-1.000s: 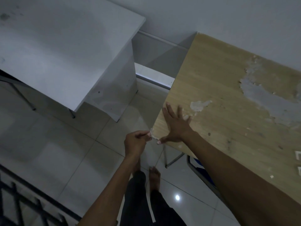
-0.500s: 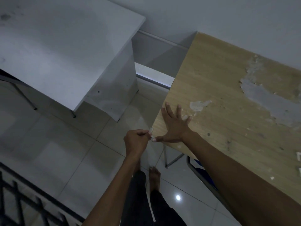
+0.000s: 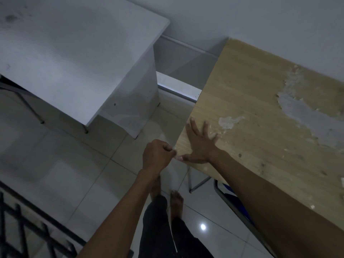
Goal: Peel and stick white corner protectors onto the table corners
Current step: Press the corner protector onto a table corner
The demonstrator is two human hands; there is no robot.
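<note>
A white desk (image 3: 74, 53) stands off to the left, its top smudged with a few dark marks and its thin metal legs (image 3: 84, 130) resting on the pale tiled floor (image 3: 55, 164). A grey wall (image 3: 242, 15) runs behind it. A black metal grille (image 3: 28, 229) crosses the lower left corner. A small bright light reflection (image 3: 203, 227) glints on the tiles. Something blue (image 3: 236, 203) sits low by a metal frame (image 3: 200, 183), too dim to make out.

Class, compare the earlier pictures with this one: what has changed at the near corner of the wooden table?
The left hand, pinching the white corner protector, has moved in against the wooden table corner. Nothing was let go. The right hand stays spread flat on the tabletop.
</note>
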